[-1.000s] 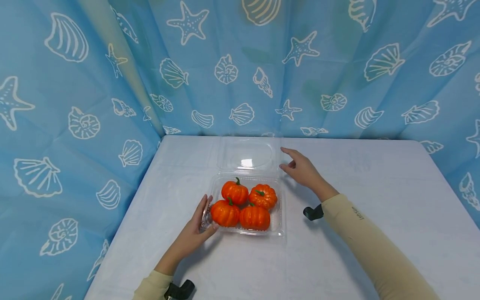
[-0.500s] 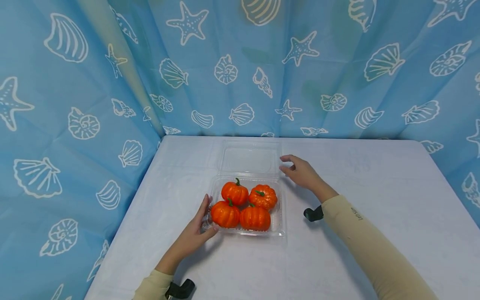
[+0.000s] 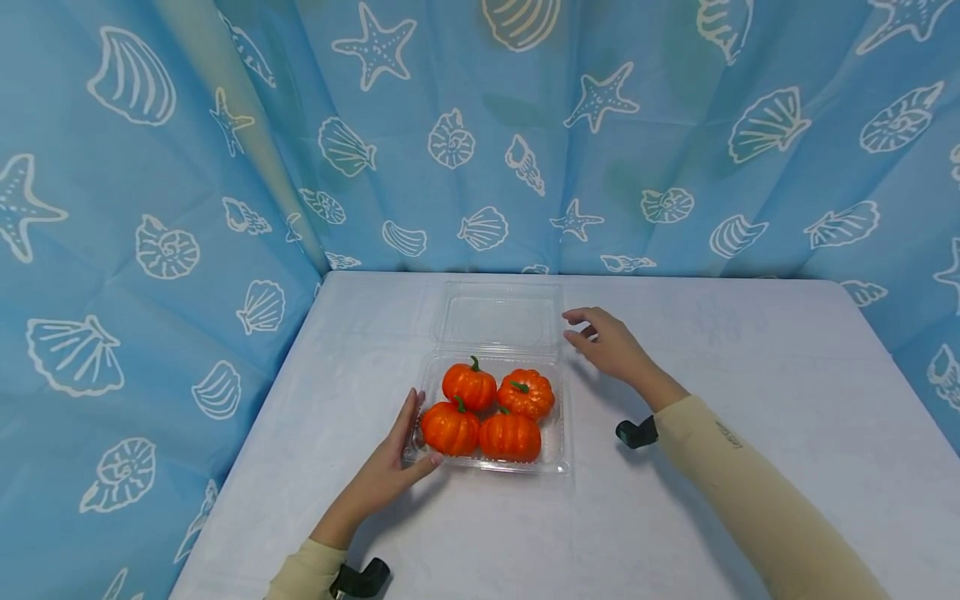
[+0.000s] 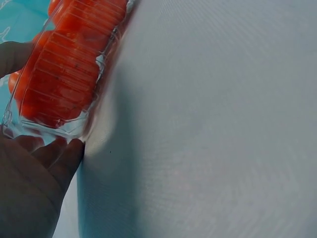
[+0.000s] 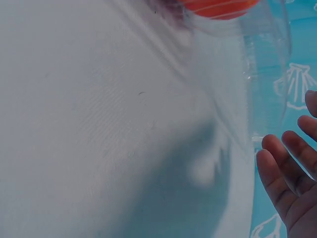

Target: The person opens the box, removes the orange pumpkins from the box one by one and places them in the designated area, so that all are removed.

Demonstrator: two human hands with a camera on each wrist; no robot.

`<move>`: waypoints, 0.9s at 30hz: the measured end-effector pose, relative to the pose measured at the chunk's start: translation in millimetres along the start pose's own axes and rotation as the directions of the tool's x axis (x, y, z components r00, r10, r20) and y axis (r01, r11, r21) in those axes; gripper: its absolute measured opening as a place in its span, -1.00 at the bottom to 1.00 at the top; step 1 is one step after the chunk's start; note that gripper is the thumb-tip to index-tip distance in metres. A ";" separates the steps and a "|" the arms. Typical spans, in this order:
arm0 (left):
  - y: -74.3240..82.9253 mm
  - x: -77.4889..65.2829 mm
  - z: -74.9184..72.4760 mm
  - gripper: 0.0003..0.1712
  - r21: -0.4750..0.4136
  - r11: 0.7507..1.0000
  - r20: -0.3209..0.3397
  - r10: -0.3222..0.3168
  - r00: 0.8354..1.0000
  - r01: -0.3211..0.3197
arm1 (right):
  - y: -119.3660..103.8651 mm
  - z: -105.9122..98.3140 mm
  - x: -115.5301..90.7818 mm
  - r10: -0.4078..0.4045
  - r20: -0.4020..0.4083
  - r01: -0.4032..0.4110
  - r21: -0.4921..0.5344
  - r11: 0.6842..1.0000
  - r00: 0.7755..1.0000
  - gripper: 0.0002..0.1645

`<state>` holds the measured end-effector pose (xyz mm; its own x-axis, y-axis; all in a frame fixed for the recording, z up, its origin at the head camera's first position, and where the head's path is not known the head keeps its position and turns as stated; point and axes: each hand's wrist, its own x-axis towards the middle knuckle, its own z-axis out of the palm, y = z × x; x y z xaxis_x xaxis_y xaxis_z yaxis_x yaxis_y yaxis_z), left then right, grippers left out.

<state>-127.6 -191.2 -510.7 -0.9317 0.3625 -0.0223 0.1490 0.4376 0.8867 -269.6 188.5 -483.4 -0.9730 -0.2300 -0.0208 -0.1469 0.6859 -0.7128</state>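
Holds the left end of the clear container [image 3: 557, 433] with the left grip [image 3: 384, 468], partly closed round the near-left corner with the thumb at the near rim and the fingers along the left wall. Has the right grip [image 3: 606, 340] partly open with loosely bent fingers, holding nothing, just beside the right edge of the clear lid [image 3: 498, 321]; cannot tell whether touching it. Rests the container on the white bench [image 3: 750, 350], left of the middle, with the lid lying open on the far side. Contains four orange pumpkins with green stems: far left [image 3: 469, 388], far right [image 3: 529, 397], near left [image 3: 451, 432] and near right [image 3: 511, 438]. Wears beige sleeves [image 3: 765, 492] and, at each wrist, a dark device [image 3: 636, 432]. Hangs behind and to the left of all this as a blue curtain [image 3: 405, 187], patterned with pale shells and starfish.
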 end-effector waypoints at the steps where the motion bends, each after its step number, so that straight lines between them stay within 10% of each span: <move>1: -0.1 0.0 0.0 0.19 -0.003 1.000 0.001 0.001 1.000 -0.001 | -1.1 -1.1 -1.7 -0.010 -0.003 0.010 0.000 1.000 1.000 -0.47; 27: 0.3 0.0 0.3 0.20 -0.003 1.000 0.003 -0.011 1.000 0.011 | -37.5 16.4 -49.2 -0.347 0.172 0.346 0.037 0.938 0.922 -0.35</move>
<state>-127.5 -190.9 -510.6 -0.9322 0.3603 -0.0340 0.1376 0.4396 0.8876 -213.2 162.8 -467.1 -0.8155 -0.5687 0.1078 -0.4677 0.5377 -0.7015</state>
